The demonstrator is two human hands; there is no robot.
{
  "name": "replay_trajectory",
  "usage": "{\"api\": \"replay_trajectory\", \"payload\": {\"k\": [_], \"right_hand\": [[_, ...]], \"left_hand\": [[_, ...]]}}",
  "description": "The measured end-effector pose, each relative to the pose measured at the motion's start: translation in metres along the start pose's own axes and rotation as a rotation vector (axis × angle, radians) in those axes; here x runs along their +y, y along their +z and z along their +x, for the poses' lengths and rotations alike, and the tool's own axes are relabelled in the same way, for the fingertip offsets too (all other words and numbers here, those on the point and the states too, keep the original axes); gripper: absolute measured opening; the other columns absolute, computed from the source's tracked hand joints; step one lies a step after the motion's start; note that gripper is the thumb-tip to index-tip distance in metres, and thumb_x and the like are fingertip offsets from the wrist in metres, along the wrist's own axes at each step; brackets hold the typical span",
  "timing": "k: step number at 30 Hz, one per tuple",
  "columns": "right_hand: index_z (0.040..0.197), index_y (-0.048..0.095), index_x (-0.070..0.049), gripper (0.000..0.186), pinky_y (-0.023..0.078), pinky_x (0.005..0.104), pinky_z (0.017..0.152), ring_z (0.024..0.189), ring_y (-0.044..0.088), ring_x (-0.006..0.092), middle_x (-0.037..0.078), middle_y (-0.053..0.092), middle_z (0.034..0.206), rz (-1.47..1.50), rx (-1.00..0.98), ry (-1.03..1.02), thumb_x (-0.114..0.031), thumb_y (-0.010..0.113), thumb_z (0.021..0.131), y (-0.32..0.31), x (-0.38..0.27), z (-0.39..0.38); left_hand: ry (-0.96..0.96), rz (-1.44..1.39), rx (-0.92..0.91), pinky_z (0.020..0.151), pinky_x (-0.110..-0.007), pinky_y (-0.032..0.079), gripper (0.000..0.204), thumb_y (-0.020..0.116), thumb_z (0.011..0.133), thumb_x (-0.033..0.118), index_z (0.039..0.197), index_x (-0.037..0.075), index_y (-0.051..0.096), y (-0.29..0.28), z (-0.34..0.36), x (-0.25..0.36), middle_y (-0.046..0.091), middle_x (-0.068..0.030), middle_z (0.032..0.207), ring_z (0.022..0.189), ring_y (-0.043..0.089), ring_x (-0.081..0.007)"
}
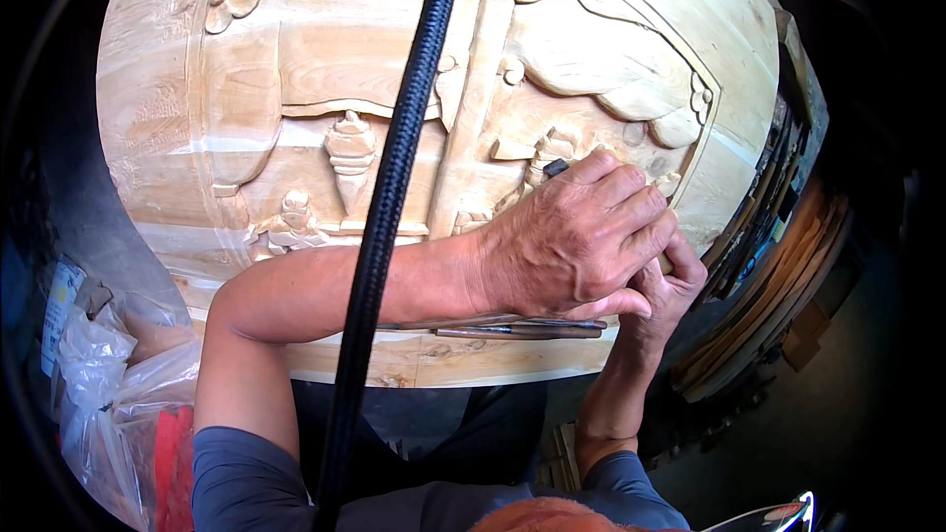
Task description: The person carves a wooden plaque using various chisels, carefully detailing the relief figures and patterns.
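Observation:
A large pale wooden panel [236, 89] lies before me, carved in relief with flowers, drapery and small figures. My left hand [581, 227] is closed over the right part of the carving, fingers curled around what looks like a carving chisel; a dark tool end [557, 167] sticks out beside a small carved figure [559, 144]. Just right of it and below, my right hand [675, 281] is closed, with its fingers bent around the same tool, mostly hidden. Several slim carving tools [522, 331] with brown handles lie along the panel's near edge.
A thick black braided cable [394, 167] crosses the view from top to bottom. Flat boards [778, 276] are stacked at the right. Clear plastic bags [108, 384] and something red [172, 463] sit at lower left.

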State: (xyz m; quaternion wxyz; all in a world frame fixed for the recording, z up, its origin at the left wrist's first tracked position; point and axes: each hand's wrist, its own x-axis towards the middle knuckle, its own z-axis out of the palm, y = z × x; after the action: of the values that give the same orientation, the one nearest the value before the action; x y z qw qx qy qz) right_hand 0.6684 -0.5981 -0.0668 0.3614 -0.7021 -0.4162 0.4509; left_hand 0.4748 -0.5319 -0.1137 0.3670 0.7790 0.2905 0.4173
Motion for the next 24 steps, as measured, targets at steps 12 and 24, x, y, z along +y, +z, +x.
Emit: {"api": "replay_trajectory", "payload": {"k": [12,24], "right_hand": [[0.105,0.079,0.004,0.017,0.052,0.0239,0.075,0.084,0.063,0.0066,-0.001,0.073,0.091,-0.074,-0.007,0.014,-0.002,0.088,0.092,0.004,-0.006,0.005],[0.103,0.079,0.004,0.016,0.054,0.0238,0.078,0.086,0.063,0.0068,0.000,0.074,0.092,-0.138,0.021,-0.050,0.002,0.088,0.090,0.006,-0.011,0.000]], "left_hand": [[-0.029,0.015,0.041,0.090,-0.045,0.050,0.077,0.078,0.089,0.060,0.127,-0.006,0.068,0.001,0.000,0.001,0.066,-0.0142,0.112,0.100,0.064,-0.0298],[0.000,-0.027,0.017,0.091,-0.045,0.051,0.079,0.079,0.088,0.061,0.127,-0.006,0.068,-0.002,-0.001,0.001,0.065,-0.0135,0.112,0.100,0.063,-0.0287]]}}
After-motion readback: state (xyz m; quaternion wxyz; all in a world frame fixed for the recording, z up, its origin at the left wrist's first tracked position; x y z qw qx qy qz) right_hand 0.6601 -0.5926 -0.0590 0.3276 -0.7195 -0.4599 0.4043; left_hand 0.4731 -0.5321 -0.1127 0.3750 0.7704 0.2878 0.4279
